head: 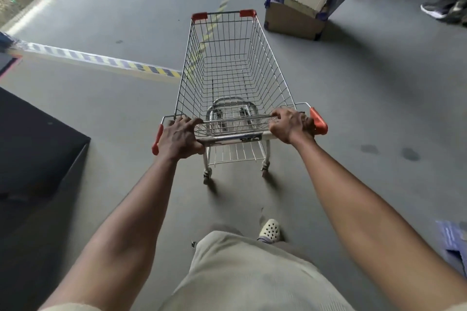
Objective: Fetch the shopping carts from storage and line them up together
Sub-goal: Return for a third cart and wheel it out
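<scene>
Shopping cart of silver wire with red plastic corner guards (235, 63): stands on grey concrete floor (353, 108), straight ahead of the person, long axis pointing away. Left hand (178, 135) and right hand (290, 125) each wrap opposite ends of the metal handle bar (232, 137), equally near. Open brown cardboard box (295, 7) lies beyond, right of its nose.
</scene>
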